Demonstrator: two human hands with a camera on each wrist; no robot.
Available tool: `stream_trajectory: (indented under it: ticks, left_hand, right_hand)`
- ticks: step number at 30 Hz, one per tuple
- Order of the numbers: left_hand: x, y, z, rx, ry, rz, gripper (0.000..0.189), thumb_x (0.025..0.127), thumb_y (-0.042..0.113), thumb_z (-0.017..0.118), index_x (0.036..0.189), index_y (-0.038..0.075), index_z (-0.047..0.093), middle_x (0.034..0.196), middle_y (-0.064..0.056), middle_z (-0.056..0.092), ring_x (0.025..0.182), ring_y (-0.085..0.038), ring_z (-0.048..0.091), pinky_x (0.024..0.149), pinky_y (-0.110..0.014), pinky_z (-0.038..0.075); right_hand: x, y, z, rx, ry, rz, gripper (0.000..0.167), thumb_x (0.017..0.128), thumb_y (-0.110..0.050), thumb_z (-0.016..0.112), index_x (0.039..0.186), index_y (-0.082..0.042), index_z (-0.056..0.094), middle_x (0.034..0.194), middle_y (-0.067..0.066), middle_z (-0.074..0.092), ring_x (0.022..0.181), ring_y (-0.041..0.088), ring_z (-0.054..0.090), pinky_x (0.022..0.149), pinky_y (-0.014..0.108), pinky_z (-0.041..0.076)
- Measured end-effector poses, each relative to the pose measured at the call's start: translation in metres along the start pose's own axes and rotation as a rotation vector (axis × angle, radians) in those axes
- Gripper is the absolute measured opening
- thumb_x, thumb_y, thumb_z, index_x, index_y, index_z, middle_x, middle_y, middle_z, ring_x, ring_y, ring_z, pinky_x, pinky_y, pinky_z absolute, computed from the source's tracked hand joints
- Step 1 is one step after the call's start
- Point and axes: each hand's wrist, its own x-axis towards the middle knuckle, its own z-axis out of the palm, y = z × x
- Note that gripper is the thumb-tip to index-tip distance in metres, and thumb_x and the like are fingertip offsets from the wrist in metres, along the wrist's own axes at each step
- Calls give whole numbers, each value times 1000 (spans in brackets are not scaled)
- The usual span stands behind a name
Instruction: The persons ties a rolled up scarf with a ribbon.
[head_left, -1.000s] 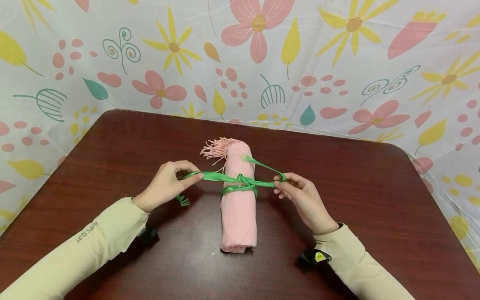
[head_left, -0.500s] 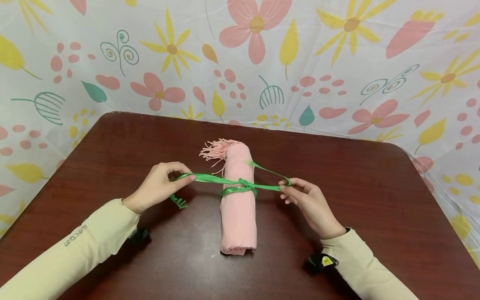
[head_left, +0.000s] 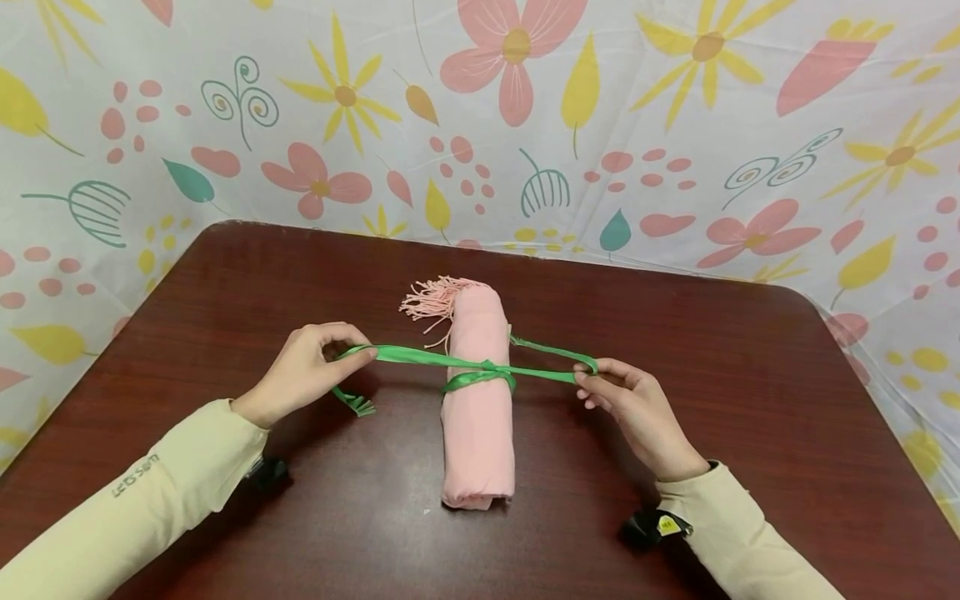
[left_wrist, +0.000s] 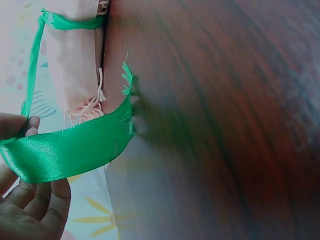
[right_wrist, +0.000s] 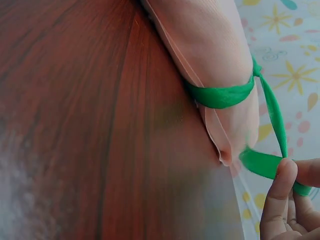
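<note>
A rolled pink fringed cloth (head_left: 478,442) lies lengthwise on the table, its tassels (head_left: 435,297) at the far end. Round its middle runs a green satin ribbon (head_left: 420,356), crossed in a small knot (head_left: 489,367) on top. My left hand (head_left: 307,367) pinches one ribbon end out to the left; the frayed tip (left_wrist: 127,80) hangs past the fingers. On the right, my right hand (head_left: 637,408) pinches the other end between thumb and finger, and its tail folds back toward the roll. Both lengths look stretched between knot and hands.
The dark reddish-brown table (head_left: 360,517) has rounded far corners. Behind it hangs a white cloth (head_left: 480,167) printed with flowers and leaves. Each wrist carries a small black camera, such as the right one (head_left: 641,531) below the sleeve.
My hands have moved apart, the left one leftward and the right one to the right and slightly nearer. The knot has drawn smaller and tighter on the roll, which stays in place.
</note>
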Motion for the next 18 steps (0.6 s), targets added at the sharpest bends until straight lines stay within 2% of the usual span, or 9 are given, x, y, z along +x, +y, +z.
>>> stream_trajectory:
  ticks: [7, 18]
  left_hand:
    - [-2, -3, -2, -4, 4, -4, 4, 89, 21, 68, 89, 19, 72, 88, 4, 68, 75, -13, 56, 69, -24, 45]
    - [-7, -7, -7, 39, 34, 11, 4, 89, 18, 68, 89, 19, 72, 89, 5, 68, 78, -11, 56, 71, -24, 44]
  right_hand:
    - [-2, 0, -3, -14, -2, 15, 19, 91, -17, 67, 102, -3, 59, 97, -6, 70, 78, 11, 61, 73, 24, 51]
    - [-4, 1, -8, -33, 8, 18, 23, 90, -17, 68, 104, -1, 60, 97, -5, 70, 79, 13, 61, 74, 25, 52]
